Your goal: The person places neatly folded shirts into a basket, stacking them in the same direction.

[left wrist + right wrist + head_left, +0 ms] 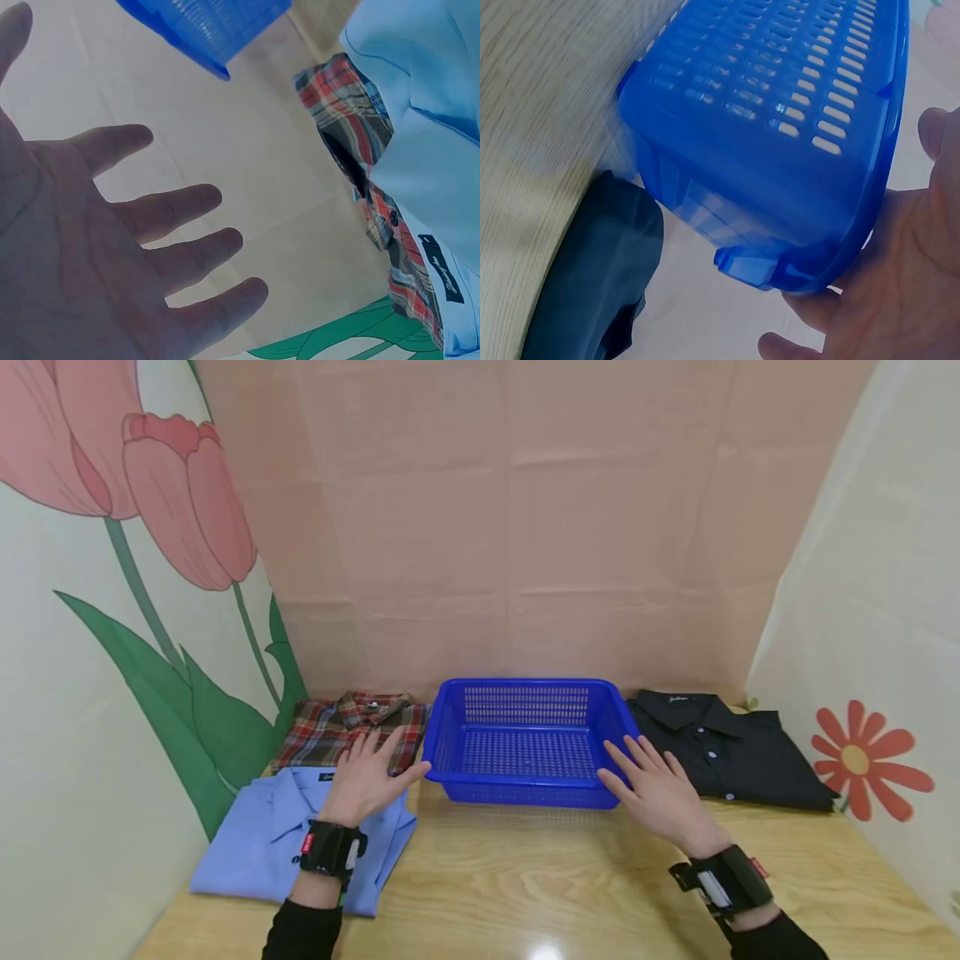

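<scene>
The left hand (369, 787) and the right hand (662, 795) have their fingers spread and released, grasping nothing. The blue basket (525, 783) sits on the bench (517, 877) between them, its long axis running from the left fingers toward the right ones; the right fingers look nearer, at its front corner, but whether they touch I cannot tell.

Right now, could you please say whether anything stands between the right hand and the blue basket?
Nothing visible does: the right hand is beside the blue basket; the black shirt lies to the basket's right.
</scene>
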`<state>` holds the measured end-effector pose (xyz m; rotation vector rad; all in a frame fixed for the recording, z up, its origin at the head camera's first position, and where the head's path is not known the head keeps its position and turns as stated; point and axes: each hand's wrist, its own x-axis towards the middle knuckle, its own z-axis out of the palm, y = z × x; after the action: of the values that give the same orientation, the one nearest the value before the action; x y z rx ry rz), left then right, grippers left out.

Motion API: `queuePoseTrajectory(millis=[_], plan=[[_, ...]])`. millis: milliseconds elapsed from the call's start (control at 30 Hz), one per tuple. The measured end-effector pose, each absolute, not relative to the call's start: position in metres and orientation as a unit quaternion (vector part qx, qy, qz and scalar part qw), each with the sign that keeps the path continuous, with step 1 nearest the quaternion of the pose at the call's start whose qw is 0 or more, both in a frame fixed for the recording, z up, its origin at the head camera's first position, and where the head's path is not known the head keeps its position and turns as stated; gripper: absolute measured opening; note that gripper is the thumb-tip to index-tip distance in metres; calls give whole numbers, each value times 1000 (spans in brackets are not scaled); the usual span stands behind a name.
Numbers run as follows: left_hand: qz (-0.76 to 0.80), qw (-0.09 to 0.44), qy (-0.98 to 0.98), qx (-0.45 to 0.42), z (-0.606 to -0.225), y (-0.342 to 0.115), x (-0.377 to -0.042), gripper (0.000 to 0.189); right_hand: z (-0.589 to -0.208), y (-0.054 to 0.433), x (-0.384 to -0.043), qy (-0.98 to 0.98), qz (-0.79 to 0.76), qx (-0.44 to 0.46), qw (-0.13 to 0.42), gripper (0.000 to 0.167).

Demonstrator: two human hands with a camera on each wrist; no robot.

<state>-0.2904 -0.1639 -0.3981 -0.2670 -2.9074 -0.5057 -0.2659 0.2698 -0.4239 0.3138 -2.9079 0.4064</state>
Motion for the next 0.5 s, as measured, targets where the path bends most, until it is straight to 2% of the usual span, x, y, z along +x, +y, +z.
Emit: queuePoseTrajectory(millis=[300,500], plan=[[-176,88,-977,-82,-399,-172,-288,93,-425,246,-263,-973,138,125,133,66],[-189,77,-976,-81,-393,-175,-285,93,-424,224,-261,-956,142,158,202,56]])
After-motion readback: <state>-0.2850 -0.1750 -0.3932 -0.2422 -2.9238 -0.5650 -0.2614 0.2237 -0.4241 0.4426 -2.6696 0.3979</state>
